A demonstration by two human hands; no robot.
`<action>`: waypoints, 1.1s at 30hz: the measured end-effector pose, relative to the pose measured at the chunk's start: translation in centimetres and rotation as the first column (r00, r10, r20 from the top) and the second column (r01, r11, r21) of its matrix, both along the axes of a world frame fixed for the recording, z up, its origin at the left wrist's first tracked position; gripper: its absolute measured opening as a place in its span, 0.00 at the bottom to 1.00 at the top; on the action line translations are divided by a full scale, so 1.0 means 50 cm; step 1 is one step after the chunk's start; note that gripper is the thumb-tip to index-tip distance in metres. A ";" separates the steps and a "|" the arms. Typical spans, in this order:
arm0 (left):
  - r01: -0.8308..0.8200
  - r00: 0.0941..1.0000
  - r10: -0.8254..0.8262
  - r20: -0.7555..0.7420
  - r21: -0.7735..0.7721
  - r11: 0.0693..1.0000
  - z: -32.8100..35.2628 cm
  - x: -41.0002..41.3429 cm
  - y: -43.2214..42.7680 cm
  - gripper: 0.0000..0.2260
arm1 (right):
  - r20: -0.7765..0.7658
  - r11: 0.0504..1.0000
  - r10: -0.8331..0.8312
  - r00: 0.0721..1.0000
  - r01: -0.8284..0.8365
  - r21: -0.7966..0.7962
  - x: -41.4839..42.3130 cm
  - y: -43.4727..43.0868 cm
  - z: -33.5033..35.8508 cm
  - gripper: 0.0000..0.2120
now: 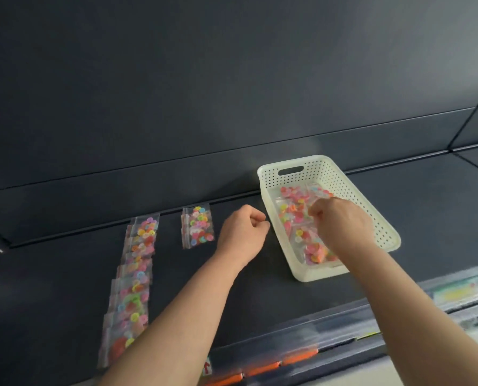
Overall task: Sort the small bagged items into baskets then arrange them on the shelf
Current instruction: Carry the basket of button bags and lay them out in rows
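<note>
On the dark shelf, right side: a white perforated basket (317, 168) stands at an angle, its slotted handle end toward the back panel (232, 79).
Basket contents: small clear bags of coloured buttons (293, 210) lie loose across its floor, overlapping one another.
Right hand: the right hand (342, 225) reaches down inside the basket, over the bags; its fingers (314, 213) are curled downward among them. Blur hides whether they actually pinch a bag, so I cannot tell.
Left hand: the left hand (242, 232) hovers above the shelf (65, 274), just left of the basket's near-left wall; its fingers are folded into a loose fist and nothing shows in it.
Short stack: a small pile of button bags (197, 227) lies near the back of the shelf, between the left hand and the long row.
Long row: a column of overlapping button bags (132, 288) runs from the back of the shelf to its front edge, well left of the basket.
Shelf front: a clear label rail with orange tags (263, 369) runs along the near edge, blurred.
</note>
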State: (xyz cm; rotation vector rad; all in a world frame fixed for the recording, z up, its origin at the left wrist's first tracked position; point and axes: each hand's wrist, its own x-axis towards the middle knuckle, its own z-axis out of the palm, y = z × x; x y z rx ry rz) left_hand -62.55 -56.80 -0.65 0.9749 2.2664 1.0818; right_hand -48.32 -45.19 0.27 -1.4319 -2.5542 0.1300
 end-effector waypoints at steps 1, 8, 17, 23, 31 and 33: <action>-0.006 1.000 0.006 0.001 0.008 1.000 0.002 0.007 0.005 0.03 | 0.085 0.999 -0.016 0.996 0.020 -0.050 0.014 0.014 -0.005 0.14; -0.061 0.998 0.061 0.007 0.002 0.998 -0.002 0.031 0.017 0.03 | 0.202 0.977 0.076 0.976 -0.033 -0.210 0.040 0.037 -0.021 0.05; -0.129 0.983 0.094 0.157 0.233 0.964 0.021 0.017 -0.003 0.05 | -0.371 0.945 0.258 0.892 -0.313 -0.095 -0.015 0.005 0.064 0.08; -0.038 0.964 -0.046 0.261 0.310 0.950 0.048 -0.019 -0.067 0.15 | -0.265 0.869 0.448 0.854 -0.485 -0.094 -0.101 -0.061 0.102 0.09; -0.289 0.914 0.208 0.348 0.201 0.936 0.017 -0.094 -0.143 0.04 | -0.484 0.796 0.310 0.818 -0.502 -0.340 -0.183 -0.119 0.035 0.14; -0.427 0.796 0.258 0.548 0.206 0.881 0.012 -0.103 -0.156 0.02 | -0.561 0.641 0.107 0.821 -0.488 -0.593 -0.190 -0.138 0.014 0.18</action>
